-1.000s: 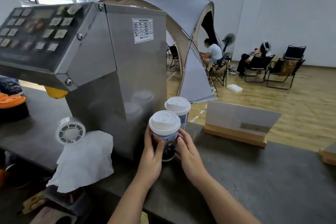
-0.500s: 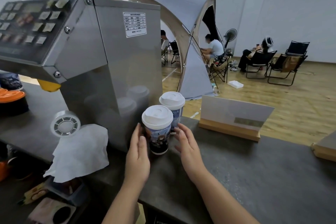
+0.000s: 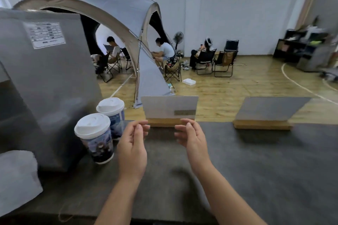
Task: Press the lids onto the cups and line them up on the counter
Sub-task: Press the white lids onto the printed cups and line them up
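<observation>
Two printed paper cups with white lids stand on the dark counter (image 3: 256,170) beside the steel machine. The near cup (image 3: 97,144) is in front, the far cup (image 3: 113,113) just behind it and slightly right; they stand close together. My left hand (image 3: 132,150) hovers right of the near cup, fingers loosely curled, holding nothing and clear of the cup. My right hand (image 3: 192,137) is further right, open and empty, in front of a card stand.
A steel machine (image 3: 45,82) fills the left side. White paper towel (image 3: 16,179) lies at the near left. Two card stands on wooden bases (image 3: 170,111) (image 3: 263,115) sit along the counter's far edge. Beyond are a tent and seated people.
Both hands have let go of the near cup and drawn away to the right. The view has swung right, so the machine's panel is out of frame.
</observation>
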The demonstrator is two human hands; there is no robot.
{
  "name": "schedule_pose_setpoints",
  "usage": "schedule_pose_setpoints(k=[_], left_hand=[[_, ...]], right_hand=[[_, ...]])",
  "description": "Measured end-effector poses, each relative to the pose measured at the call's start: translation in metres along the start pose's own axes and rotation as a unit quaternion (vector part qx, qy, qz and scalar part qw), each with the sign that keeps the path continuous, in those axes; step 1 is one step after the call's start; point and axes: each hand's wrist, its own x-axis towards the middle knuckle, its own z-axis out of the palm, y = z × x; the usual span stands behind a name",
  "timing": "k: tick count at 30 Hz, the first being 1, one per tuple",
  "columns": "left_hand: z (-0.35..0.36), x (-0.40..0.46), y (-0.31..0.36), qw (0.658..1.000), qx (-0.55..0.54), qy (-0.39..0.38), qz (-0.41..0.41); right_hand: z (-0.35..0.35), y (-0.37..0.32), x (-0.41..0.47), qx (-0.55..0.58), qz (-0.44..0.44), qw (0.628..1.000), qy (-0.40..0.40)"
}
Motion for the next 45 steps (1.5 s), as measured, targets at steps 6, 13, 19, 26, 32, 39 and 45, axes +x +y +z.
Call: schedule_pose_setpoints(k=[6, 13, 19, 26, 32, 39, 45], left_hand=[[0.124, -0.033, 0.011, 0.979, -0.054, -0.171, -0.096], [0.278, -0.127, 0.040, 0.918, -0.116, -0.364, -0.111], [0.406, -0.202, 0.070, 0.873, -0.123, -0.459, -0.111], [0.583, -0.228, 0.097, 0.866, -0.109, -0.468, -0.137], [0.702, -0.224, 0.109, 0.878, -0.073, -0.450, -0.147], [0.749, -0.230, 0.120, 0.832, -0.091, -0.509, -0.201], [0.709, -0.204, 0.114, 0.885, -0.125, -0.398, -0.208]], right_hand=[[-0.140, -0.043, -0.023, -0.034, -0.036, 0.987, 0.154], [-0.302, -0.087, -0.079, -0.073, -0.077, 0.934, 0.342], [-0.439, -0.113, -0.093, -0.109, -0.092, 0.890, 0.434], [-0.603, -0.138, -0.026, -0.153, -0.039, 0.889, 0.431], [-0.687, -0.152, 0.053, -0.163, -0.020, 0.907, 0.388], [-0.695, -0.141, 0.114, -0.108, -0.022, 0.917, 0.384], [-0.628, -0.130, 0.110, -0.064, -0.062, 0.935, 0.344]])
